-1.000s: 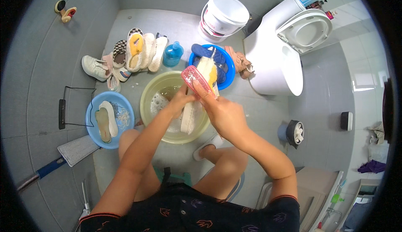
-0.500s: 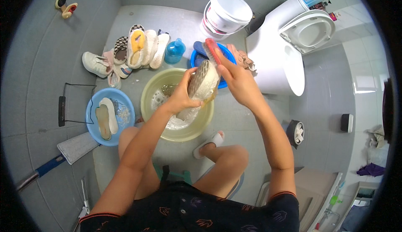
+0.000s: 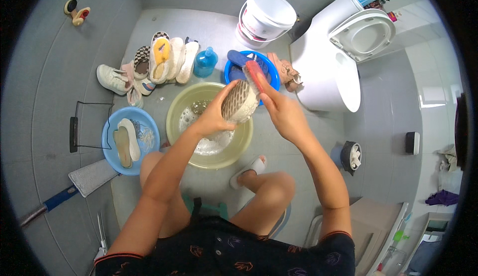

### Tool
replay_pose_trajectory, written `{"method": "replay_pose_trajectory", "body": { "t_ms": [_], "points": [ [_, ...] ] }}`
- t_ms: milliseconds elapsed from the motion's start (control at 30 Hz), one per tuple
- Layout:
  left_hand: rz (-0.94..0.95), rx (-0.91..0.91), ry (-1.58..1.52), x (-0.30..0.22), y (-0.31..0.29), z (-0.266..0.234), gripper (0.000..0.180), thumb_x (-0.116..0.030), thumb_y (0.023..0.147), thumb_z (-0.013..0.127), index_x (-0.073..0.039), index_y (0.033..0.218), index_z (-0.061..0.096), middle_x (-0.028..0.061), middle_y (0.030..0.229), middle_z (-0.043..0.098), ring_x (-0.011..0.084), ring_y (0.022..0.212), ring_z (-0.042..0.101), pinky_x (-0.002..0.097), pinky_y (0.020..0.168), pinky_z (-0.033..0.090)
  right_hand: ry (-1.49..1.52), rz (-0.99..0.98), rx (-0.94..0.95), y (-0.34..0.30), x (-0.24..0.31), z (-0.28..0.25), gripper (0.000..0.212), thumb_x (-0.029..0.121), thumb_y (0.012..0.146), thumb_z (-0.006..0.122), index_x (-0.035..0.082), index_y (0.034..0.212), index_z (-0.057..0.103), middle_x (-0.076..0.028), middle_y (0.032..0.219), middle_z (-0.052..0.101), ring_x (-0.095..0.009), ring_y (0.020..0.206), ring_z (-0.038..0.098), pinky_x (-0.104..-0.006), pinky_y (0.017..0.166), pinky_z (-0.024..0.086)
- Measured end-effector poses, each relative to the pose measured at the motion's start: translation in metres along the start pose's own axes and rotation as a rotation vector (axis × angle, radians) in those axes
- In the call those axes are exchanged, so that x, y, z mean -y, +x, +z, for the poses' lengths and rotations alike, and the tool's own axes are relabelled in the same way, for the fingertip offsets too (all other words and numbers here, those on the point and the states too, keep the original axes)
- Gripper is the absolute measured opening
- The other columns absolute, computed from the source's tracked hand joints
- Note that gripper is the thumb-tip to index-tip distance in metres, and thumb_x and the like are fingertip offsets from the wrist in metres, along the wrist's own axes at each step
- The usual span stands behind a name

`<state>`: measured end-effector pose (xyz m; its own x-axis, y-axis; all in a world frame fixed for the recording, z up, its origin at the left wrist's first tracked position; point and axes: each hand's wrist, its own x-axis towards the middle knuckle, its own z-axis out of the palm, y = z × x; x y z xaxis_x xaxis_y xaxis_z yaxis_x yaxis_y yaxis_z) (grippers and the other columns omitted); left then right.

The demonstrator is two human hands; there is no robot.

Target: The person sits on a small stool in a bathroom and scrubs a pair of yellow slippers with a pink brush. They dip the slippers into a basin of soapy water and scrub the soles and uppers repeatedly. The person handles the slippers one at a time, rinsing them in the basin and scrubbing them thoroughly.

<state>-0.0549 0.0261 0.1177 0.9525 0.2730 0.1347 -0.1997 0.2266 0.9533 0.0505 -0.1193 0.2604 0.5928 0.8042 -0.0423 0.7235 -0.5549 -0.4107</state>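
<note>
My left hand (image 3: 212,115) is closed around a shoe (image 3: 240,102), holding it above a yellow-green basin (image 3: 175,102) of sudsy water. The shoe's patterned sole faces up toward me, and its pale side is on the right. In my right hand (image 3: 285,115) is a scrubbing brush (image 3: 256,76) with a red back and pale bristles. Its bristles are at the upper right edge of the shoe; whether they touch it I cannot tell. Behind the brush, a blue basin (image 3: 277,72) holds blue slippers (image 3: 240,58).
Several shoes (image 3: 162,54) stand at the back left beside a blue bottle (image 3: 205,63). A light-blue basin (image 3: 108,148) with insoles (image 3: 130,139) sits at left, near a flat mop (image 3: 93,177). White buckets (image 3: 266,17), pink-brown shoes (image 3: 285,71) and a toilet (image 3: 323,72) are at the right.
The shoe has turned in my left hand, so more of its sole shows now. My right hand has shifted the brush slightly down along the shoe's right edge.
</note>
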Motion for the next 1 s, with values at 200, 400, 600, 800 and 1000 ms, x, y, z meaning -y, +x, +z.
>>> {"method": "replay_pose_trajectory", "body": {
  "t_ms": [200, 400, 600, 800, 1000],
  "points": [
    [0.014, -0.071, -0.017, -0.002, 0.0, -0.002, 0.108, -0.001, 0.052, 0.072, -0.005, 0.149, 0.024, 0.0108, 0.147, 0.036, 0.0222, 0.138, 0.033, 0.0351, 0.115, 0.026, -0.046, -0.008, 0.131, -0.028, 0.03, -0.004, 0.045, 0.026, 0.099, 0.049, 0.026, 0.143, 0.043, -0.025, 0.08, 0.062, -0.043, 0.073, 0.061, -0.0447, 0.066, 0.048],
    [-0.006, 0.024, -0.052, -0.005, 0.001, 0.003, 0.119, -0.022, 0.05, 0.081, -0.003, 0.151, 0.02, 0.0134, 0.152, 0.03, 0.0236, 0.141, 0.03, 0.0351, 0.116, 0.02, 0.095, -0.028, -0.034, 0.0, -0.005, 0.004, 0.046, 0.031, 0.097, 0.051, 0.033, 0.142, 0.043, -0.023, 0.081, 0.065, -0.043, 0.072, 0.063, -0.05, 0.065, 0.05],
    [-0.108, -0.078, -0.205, 0.006, 0.001, 0.002, 0.106, -0.013, 0.066, 0.081, -0.008, 0.152, 0.02, 0.0135, 0.15, 0.031, 0.0251, 0.137, 0.034, 0.0368, 0.113, 0.028, -0.122, -0.022, 0.01, -0.024, 0.022, 0.013, 0.048, 0.031, 0.096, 0.053, 0.035, 0.142, 0.042, -0.02, 0.074, 0.065, -0.04, 0.065, 0.063, -0.0499, 0.058, 0.049],
    [-0.468, -0.013, -1.011, 0.005, 0.007, 0.01, 0.07, -0.057, 0.095, 0.044, -0.012, 0.148, 0.032, 0.0124, 0.143, 0.042, 0.0271, 0.128, 0.047, 0.0423, 0.104, 0.041, -0.002, -0.031, -0.051, 0.013, 0.0, 0.034, 0.047, 0.032, 0.095, 0.054, 0.034, 0.141, 0.044, -0.018, 0.066, 0.063, -0.039, 0.062, 0.063, -0.0499, 0.058, 0.05],
    [-0.56, -0.23, -0.964, 0.017, 0.009, 0.011, 0.069, -0.071, 0.089, 0.04, -0.017, 0.127, 0.056, 0.006, 0.115, 0.063, 0.0215, 0.102, 0.062, 0.039, 0.091, 0.051, -0.159, -0.133, -0.04, 0.008, 0.006, 0.068, 0.053, 0.03, 0.094, 0.055, 0.033, 0.144, 0.039, -0.017, 0.063, 0.062, -0.036, 0.056, 0.063, -0.0494, 0.052, 0.049]
  ]
}}
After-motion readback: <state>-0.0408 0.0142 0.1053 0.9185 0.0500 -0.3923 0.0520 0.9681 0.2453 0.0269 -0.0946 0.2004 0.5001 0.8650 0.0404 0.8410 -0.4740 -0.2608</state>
